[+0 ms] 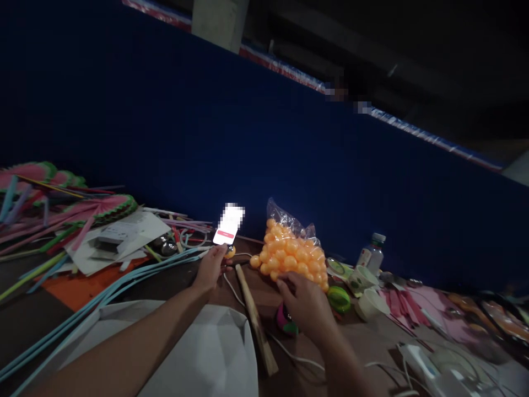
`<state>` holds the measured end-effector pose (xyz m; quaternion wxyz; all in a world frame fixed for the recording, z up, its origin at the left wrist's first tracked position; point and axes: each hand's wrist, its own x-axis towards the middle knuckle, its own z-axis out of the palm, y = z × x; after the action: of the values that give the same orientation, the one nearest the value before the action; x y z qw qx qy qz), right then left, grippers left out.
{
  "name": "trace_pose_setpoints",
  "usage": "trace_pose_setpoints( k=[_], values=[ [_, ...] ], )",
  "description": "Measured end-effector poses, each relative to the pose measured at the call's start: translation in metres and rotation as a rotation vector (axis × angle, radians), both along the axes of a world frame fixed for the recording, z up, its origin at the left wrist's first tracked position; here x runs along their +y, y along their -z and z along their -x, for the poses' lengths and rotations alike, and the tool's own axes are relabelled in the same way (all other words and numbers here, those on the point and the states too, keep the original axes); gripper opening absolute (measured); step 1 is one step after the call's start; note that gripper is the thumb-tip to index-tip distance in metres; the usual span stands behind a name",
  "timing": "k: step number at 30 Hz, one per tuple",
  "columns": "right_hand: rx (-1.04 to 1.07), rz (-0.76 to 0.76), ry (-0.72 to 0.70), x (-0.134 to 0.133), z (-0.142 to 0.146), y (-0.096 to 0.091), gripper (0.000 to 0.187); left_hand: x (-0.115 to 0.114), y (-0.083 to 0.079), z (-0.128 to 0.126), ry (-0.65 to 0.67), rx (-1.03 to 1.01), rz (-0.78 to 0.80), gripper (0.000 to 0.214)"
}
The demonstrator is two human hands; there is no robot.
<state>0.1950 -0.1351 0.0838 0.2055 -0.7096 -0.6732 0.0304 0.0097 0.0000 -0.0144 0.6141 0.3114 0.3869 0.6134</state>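
Note:
My left hand (211, 268) reaches forward and touches the lower edge of a lit phone (228, 226) that stands propped on the table; its fingers are curled around the phone's bottom. My right hand (302, 304) hovers over the near edge of a clear plastic bag of orange balls (289, 253), fingers bent and touching the bag. Just under that hand sits a small pink and green object (286, 322). A wooden stick (256, 320) lies between my two hands, pointing toward me.
A white sheet (198, 353) lies under my left forearm. Light blue strips (103, 295), colourful paper fans (61, 204) and papers crowd the left. Cups (363, 281), a bottle (372, 253), a green ring (339, 299), cables (297, 358) and pink paper fill the right. A dark blue wall (248, 138) backs the table.

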Motion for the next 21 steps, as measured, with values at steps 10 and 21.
trace_pose_setpoints(
  k=[10,21],
  values=[
    [-0.283,0.335,0.192,-0.018,-0.043,0.01,0.025,-0.01,-0.007,0.0,0.007,0.018,-0.014,0.035],
    [-0.441,0.415,0.067,0.0,-0.04,0.02,0.016,-0.009,-0.007,-0.002,0.023,0.024,-0.009,0.035]
  ],
)
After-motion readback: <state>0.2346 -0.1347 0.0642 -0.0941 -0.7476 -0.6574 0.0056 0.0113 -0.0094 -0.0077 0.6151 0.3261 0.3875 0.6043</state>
